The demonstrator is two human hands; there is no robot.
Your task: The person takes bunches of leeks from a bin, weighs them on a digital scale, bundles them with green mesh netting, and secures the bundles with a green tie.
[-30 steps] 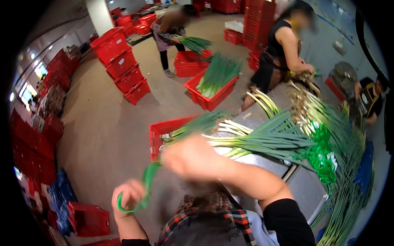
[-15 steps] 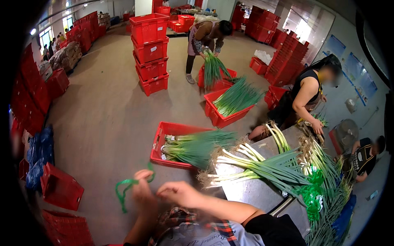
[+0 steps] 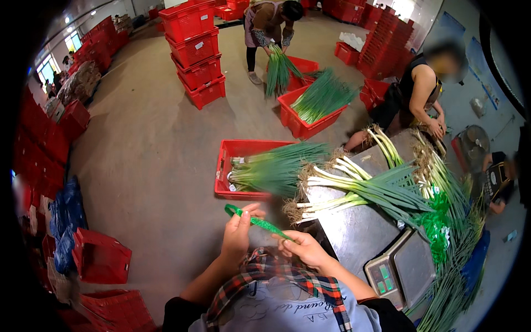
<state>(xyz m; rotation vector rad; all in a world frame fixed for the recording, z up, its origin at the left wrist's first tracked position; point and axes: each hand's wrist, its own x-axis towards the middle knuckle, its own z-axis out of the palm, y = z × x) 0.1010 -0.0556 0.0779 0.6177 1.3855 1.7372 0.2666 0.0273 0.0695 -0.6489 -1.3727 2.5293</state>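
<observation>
A green plastic strip stretches between my two hands in front of my chest. Its curled end is pinched by my left hand, and my right hand grips the other end between thumb and fingers. To the right of my hands, long green onions with white stems and hairy roots lie across the metal table. A red crate just beyond my hands holds bundles of green onions. More green plastic strips are heaped at the table's right side.
A scale stands at the table's near edge. One co-worker handles onions at the table's far end; another bends over a red crate. A tall stack of red crates stands on the floor. Empty-looking crates lie left.
My hands have moved right and the strip, which hung from my left hand, is now drawn out between both. My view has shifted, bringing the scale's display into sight.
</observation>
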